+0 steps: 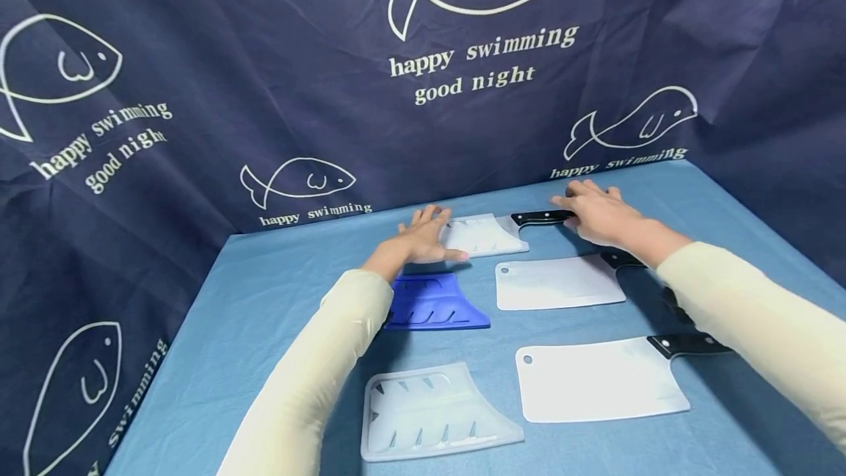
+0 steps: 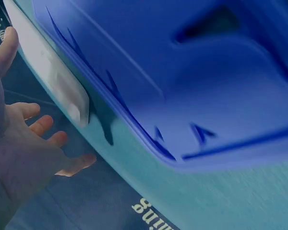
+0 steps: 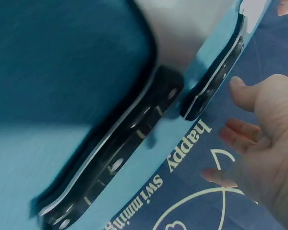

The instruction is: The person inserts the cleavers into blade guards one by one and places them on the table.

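At the far side of the table lies a cleaver with a black handle (image 1: 542, 217), its blade inside a whitish translucent blade guard (image 1: 485, 235). My left hand (image 1: 423, 237), fingers spread, hovers at the guard's left end and holds nothing. Over the far end of that handle is my right hand (image 1: 604, 213), thumb and fingers apart; the right wrist view shows the handle (image 3: 216, 76) outside its grasp. Below my left hand sits a blue blade guard (image 1: 436, 303), partly hidden by the sleeve. A bare cleaver blade (image 1: 558, 283) lies to its right, its handle partly behind my right arm.
Closer to me are a translucent blade guard (image 1: 436, 413) on the left and another bare cleaver (image 1: 598, 382) on the right. A blue cloth covers the table (image 1: 264, 300). Behind it hangs a dark blue curtain (image 1: 317, 94) with white fish prints.
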`<state>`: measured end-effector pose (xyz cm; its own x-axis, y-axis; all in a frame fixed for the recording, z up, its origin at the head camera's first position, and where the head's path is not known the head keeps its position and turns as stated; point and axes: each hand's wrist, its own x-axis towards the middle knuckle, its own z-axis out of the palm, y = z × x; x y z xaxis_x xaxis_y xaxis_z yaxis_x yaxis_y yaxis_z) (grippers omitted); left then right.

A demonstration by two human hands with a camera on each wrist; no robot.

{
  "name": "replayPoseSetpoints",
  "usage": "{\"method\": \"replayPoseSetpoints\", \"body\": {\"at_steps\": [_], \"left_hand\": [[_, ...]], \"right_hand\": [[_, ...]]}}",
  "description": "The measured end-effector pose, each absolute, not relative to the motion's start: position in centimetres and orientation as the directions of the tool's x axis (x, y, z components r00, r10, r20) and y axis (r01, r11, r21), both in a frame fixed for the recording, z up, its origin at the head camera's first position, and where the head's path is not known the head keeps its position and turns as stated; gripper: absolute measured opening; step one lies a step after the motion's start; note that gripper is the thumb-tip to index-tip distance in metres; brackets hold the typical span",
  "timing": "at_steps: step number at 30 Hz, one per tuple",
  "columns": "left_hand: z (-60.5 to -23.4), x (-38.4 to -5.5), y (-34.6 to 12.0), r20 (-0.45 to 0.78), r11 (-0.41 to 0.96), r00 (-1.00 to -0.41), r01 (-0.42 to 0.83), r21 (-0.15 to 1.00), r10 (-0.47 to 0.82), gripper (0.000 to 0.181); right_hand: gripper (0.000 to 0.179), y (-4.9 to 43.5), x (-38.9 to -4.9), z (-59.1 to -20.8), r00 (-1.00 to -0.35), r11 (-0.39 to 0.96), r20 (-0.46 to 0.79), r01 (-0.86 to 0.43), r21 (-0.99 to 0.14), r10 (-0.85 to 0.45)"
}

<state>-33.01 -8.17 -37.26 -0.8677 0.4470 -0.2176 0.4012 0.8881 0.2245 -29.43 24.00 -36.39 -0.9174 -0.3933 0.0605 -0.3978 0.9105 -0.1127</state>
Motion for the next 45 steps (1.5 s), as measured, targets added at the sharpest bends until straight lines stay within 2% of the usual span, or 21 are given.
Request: {"method": "replayPoseSetpoints", "body": {"at_steps": [7, 14, 29, 45], "left_hand": [[-36.8, -31.5, -9.7, -0.188, 0.854, -0.851, 0.425, 0.3, 0.49, 0.099], [-36.8, -30.1, -10.8, -0.145, 0.839, -0.85, 0.447, 0.311, 0.506, 0.096], [-36.9, -25.0, -13.8, -0.202, 0.821, -0.804, 0.5, 0.276, 0.559, 0.096], [-37.3, -23.6, -15.1, -0.238, 0.833, -0.802, 0.497, 0.244, 0.548, 0.107]], "right_hand": [[0.04, 25.6, -26.6, -36.3, -0.884, 0.886, 0.137, -0.458, -0.069, -0.447], [0.044, 26.4, -24.8, -35.7, -0.893, 0.895, 0.138, -0.44, -0.069, -0.428], [0.057, 30.0, -22.4, -36.5, -0.917, 0.911, 0.013, -0.397, -0.111, -0.398], [0.064, 31.1, -21.9, -37.3, -0.928, 0.924, -0.028, -0.367, -0.111, -0.372]]}}
